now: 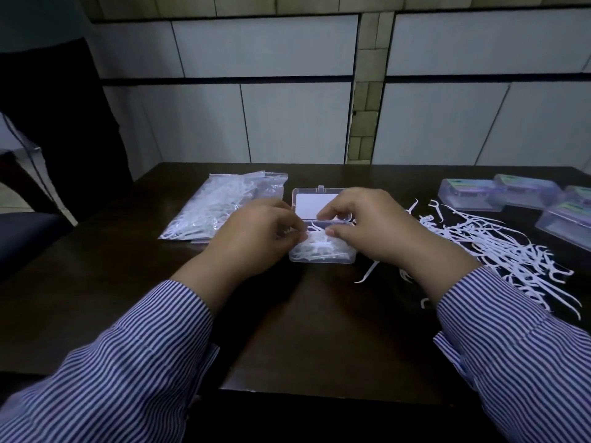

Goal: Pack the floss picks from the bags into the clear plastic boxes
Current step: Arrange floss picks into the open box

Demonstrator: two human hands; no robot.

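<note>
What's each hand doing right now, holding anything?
Left hand: fingers curled at the open box, pinching floss picks.
Right hand: fingers bent over the box, touching the picks; grip cannot be told.

White floss picks (499,251) — dark brown table (319,314) (blue-and-white striped sleeves (518,346))

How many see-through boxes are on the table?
5: one open box between the hands, and four shut boxes at far right. More may be hidden past the picture's right edge.

head view, close, down over table (319,314)
</note>
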